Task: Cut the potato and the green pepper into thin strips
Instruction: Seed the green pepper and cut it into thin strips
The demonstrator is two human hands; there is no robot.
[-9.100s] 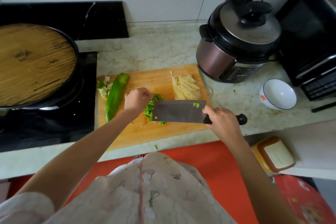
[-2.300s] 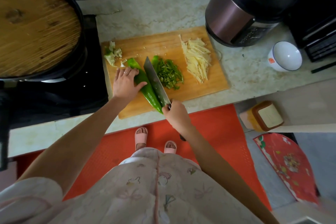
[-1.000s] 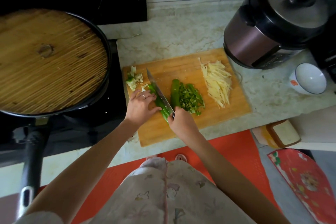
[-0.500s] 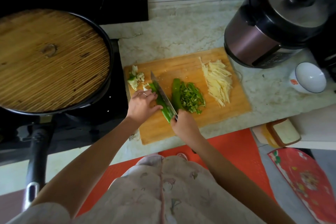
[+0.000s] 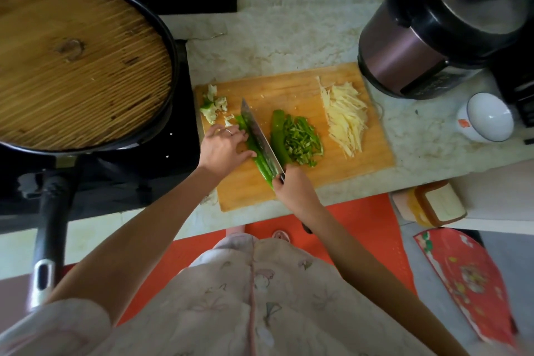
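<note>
Fingers point(image 5: 231, 134) of the left hand point(image 5: 222, 150) lie nearly flat, pressing a long green pepper half point(image 5: 263, 172) onto the rectangular wooden cutting board point(image 5: 289, 89). The right hand point(image 5: 294, 191) curls its fingers round the handle of a broad steel knife point(image 5: 257, 136), whose blade runs lengthwise along that pepper, tip pointing away from the person. Just right of the blade lies a second green pepper half point(image 5: 278, 136), touching a heap of thin green pepper strips point(image 5: 303, 139). Pale potato strips point(image 5: 345, 115) sit piled near the board's right edge, well apart from both hands. Whitish pepper core scraps point(image 5: 212, 104) rest at the far left corner, near the left fingertips. The board lies on a pale marble table point(image 5: 274, 37), between a black pan with a bamboo lid point(image 5: 81, 63) and a purple-brown rice cooker point(image 5: 433, 23).
</note>
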